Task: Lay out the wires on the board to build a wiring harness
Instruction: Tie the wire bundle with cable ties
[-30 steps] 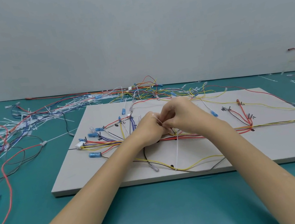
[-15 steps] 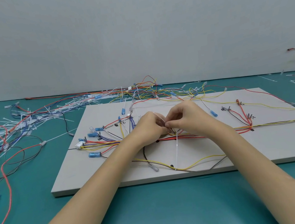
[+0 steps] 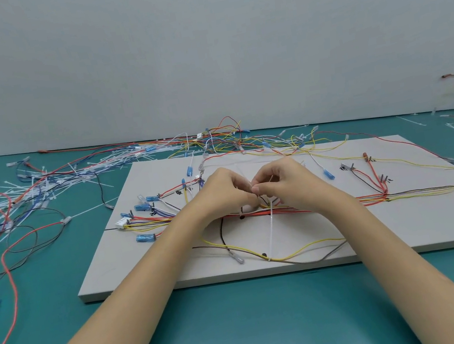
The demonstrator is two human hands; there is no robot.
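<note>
As the right hand drew slightly away from the left hand above the board, both still pinched the white cable tie, probably cinching the bundle.

Over the last second the right hand has drawn slightly back toward the right, so that only its pinched thumb and forefinger now meet the left hand above the red and yellow wire bundle; a second ago the two hands were pressed closely together. The white cable tie hanging from the fingertips has its tail shifted a little, its free end now lying by the yellow wire.
</note>
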